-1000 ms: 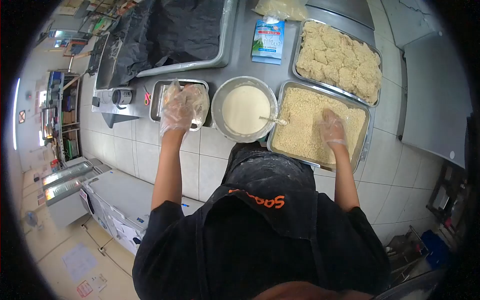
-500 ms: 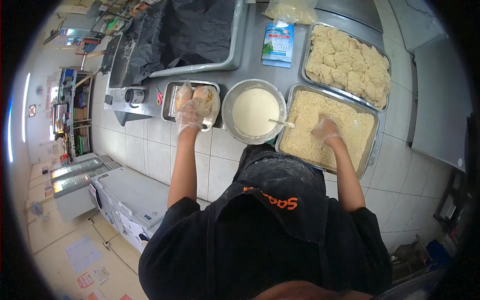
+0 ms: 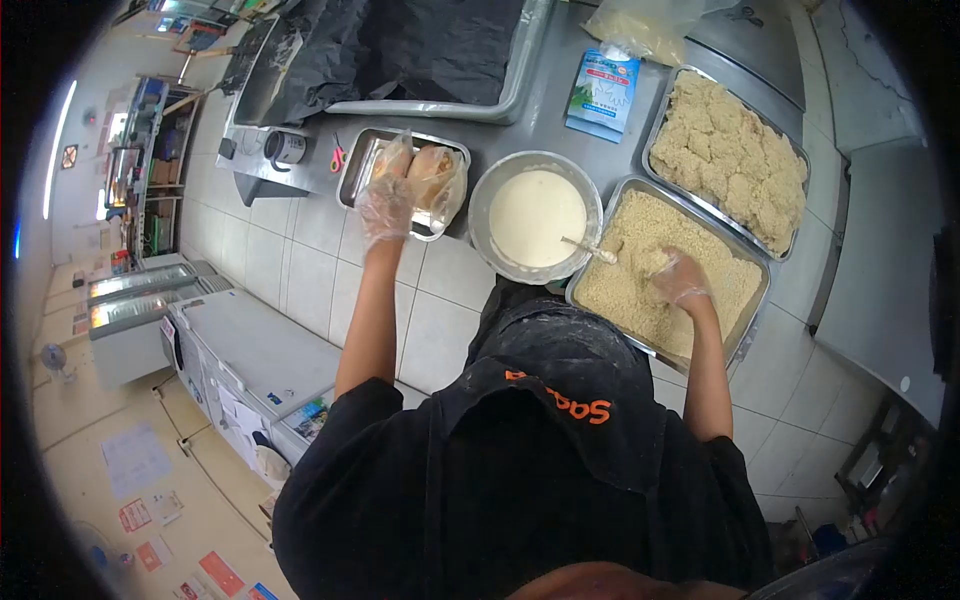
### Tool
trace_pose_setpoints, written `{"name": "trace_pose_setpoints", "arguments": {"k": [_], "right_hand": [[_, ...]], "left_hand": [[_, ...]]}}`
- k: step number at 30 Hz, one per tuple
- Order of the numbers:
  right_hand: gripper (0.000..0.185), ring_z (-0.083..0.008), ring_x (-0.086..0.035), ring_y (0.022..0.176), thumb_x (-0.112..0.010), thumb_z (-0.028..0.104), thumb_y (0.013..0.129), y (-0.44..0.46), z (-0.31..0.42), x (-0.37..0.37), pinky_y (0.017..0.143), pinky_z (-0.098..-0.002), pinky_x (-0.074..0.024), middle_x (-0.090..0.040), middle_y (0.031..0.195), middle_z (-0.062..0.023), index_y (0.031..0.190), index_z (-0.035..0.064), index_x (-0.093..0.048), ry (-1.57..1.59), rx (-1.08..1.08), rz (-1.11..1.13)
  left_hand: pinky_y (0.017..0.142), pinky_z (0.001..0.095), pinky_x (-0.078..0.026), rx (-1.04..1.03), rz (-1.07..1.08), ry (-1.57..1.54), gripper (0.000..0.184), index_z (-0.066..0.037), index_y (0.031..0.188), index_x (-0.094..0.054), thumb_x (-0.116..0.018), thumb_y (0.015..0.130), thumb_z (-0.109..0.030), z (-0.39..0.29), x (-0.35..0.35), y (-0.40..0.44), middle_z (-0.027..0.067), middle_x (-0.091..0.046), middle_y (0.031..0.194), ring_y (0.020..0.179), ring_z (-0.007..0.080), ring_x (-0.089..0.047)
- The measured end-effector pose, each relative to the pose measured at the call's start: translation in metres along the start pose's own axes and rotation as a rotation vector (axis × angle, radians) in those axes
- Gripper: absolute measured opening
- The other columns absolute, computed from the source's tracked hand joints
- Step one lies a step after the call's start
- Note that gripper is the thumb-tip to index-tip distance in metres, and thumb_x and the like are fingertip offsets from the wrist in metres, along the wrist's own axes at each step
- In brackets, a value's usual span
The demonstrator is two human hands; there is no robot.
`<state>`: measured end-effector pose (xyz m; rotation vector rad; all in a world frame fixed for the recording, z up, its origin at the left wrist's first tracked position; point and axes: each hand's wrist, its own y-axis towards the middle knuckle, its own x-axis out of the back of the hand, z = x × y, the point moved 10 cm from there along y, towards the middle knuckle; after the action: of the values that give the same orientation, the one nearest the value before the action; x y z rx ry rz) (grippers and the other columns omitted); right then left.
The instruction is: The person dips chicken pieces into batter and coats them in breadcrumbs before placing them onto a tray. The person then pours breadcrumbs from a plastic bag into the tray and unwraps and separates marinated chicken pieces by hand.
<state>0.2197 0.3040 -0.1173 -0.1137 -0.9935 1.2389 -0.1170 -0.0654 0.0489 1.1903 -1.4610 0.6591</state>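
My left hand (image 3: 385, 210), in a clear plastic glove, is at the near left of a small metal tray (image 3: 345, 192). Its fingers are curled at the near end of a pale orange-brown food piece (image 3: 393, 155); what they grip is hard to make out. Beside that piece lies a second one (image 3: 432, 172), with clear plastic around it. My right hand (image 3: 685, 278), also gloved, is in a deep metal tray of coarse crumbs (image 3: 625, 290), its fingers closed around crumbs. Between the trays stands a bowl of creamy white batter (image 3: 537, 218), with a utensil handle (image 3: 590, 250) across its rim.
Behind the crumb tray, another metal tray holds lumpy crumb-coated pieces (image 3: 730, 155). A blue glove packet (image 3: 603, 95) and a plastic bag of yellowish contents (image 3: 645, 30) lie farther back. A large grey tub lined with black plastic (image 3: 420, 55), red-handled scissors (image 3: 338, 155) and a mug (image 3: 287, 148) are leftward.
The camera view has shifted, so the table's things sit farther right. In the crumbs, my right hand has turned slightly and the crumbs by its fingers are disturbed. My left hand stays at the small tray.
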Motion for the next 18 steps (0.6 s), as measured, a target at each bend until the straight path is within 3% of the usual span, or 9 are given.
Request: {"name": "trace_pose_setpoints", "arguments": {"k": [1,3,5,9,11,12,13,15,18], "right_hand": [[0.059,-0.0398,-0.061,0.104,-0.070,0.019,0.071,-0.004,0.006,0.008,0.092,-0.0401,-0.0481,-0.064,0.110,-0.0270,0.126,0.0012,-0.056,-0.006,-0.001,0.003],[0.058,-0.0390,-0.060,0.106,-0.070,0.016,0.072,-0.013,0.017,0.033,0.093,-0.0404,-0.0478,-0.062,0.116,-0.0269,0.126,0.0012,-0.056,-0.053,-0.017,-0.073],[0.057,-0.0388,-0.060,0.106,-0.069,0.013,0.073,-0.032,0.031,0.059,0.092,-0.0410,-0.0481,-0.061,0.114,-0.0265,0.126,0.0016,-0.056,-0.188,0.084,-0.237],[0.045,-0.0356,-0.057,0.110,-0.059,0.004,0.076,-0.053,0.053,0.083,0.096,-0.0406,-0.0461,-0.061,0.117,-0.0225,0.121,0.0022,-0.059,-0.468,0.141,-0.477],[0.045,-0.0353,-0.056,0.113,-0.055,0.003,0.079,-0.063,0.056,0.059,0.098,-0.0407,-0.0448,-0.060,0.120,-0.0223,0.124,0.0032,-0.057,-0.576,0.234,-0.439],[0.045,-0.0349,-0.055,0.115,-0.050,0.003,0.081,-0.071,0.058,0.039,0.101,-0.0407,-0.0435,-0.058,0.123,-0.0220,0.126,0.0042,-0.056,-0.685,0.327,-0.397],[0.045,-0.0339,-0.058,0.107,-0.050,0.002,0.083,-0.080,0.057,0.019,0.093,-0.0409,-0.0469,-0.059,0.114,-0.0216,0.128,0.0043,-0.054,-0.753,0.423,-0.372],[0.045,-0.0328,-0.060,0.102,-0.049,0.001,0.084,-0.090,0.050,-0.020,0.086,-0.0421,-0.0499,-0.061,0.109,-0.0199,0.129,0.0051,-0.052,-0.747,0.571,-0.257],[0.042,-0.0337,-0.060,0.105,-0.051,0.004,0.084,-0.091,0.035,-0.053,0.089,-0.0430,-0.0493,-0.062,0.114,-0.0178,0.125,0.0058,-0.056,-0.655,0.671,-0.261]], "left_hand": [[0.065,0.0485,-0.048,0.006,0.002,-0.003,0.029,-0.006,0.076,-0.067,-0.065,0.082,-0.033,-0.007,-0.003,-0.010,0.0187,-0.065,0.075,0.072,0.0376,-0.063],[0.065,0.0476,-0.048,-0.291,-0.232,0.005,0.018,-0.005,0.083,-0.066,-0.062,0.086,-0.023,-0.051,0.015,-0.035,0.0188,-0.065,0.079,0.075,0.0371,-0.064],[0.076,0.0472,-0.053,0.009,0.221,-0.087,0.023,-0.005,0.108,-0.065,-0.058,0.088,-0.014,-0.043,-0.027,-0.059,0.0233,-0.066,0.102,0.091,0.0395,-0.064],[0.084,0.0467,-0.051,-0.198,0.252,-0.226,0.031,-0.003,0.119,-0.059,-0.055,0.089,-0.011,-0.074,-0.055,-0.105,0.0273,-0.060,0.114,0.098,0.0418,-0.062],[0.081,0.0474,-0.052,-0.222,-0.026,-0.194,0.043,-0.009,0.131,-0.051,-0.052,0.088,-0.008,-0.075,-0.043,-0.109,0.0262,-0.060,0.115,0.097,0.0433,-0.061],[0.089,0.0481,-0.048,-0.136,0.049,-0.196,0.043,0.003,0.132,-0.047,-0.049,0.089,-0.005,-0.063,-0.055,-0.101,0.0302,-0.057,0.119,0.108,0.0442,-0.057],[0.084,0.0496,-0.049,-0.339,-0.132,-0.150,0.042,0.005,0.127,-0.050,-0.052,0.087,-0.007,-0.066,-0.055,-0.097,0.0286,-0.059,0.114,0.101,0.0444,-0.059],[0.069,0.0484,-0.049,-0.242,0.176,0.214,0.030,0.001,0.105,-0.063,-0.056,0.083,-0.017,-0.001,-0.136,-0.101,0.0229,-0.064,0.092,0.080,0.0396,-0.061],[0.075,0.0496,-0.050,-0.261,0.337,0.246,0.026,-0.002,0.103,-0.063,-0.053,0.086,-0.019,-0.028,-0.125,-0.076,0.0219,-0.066,0.088,0.082,0.0393,-0.064]]}}
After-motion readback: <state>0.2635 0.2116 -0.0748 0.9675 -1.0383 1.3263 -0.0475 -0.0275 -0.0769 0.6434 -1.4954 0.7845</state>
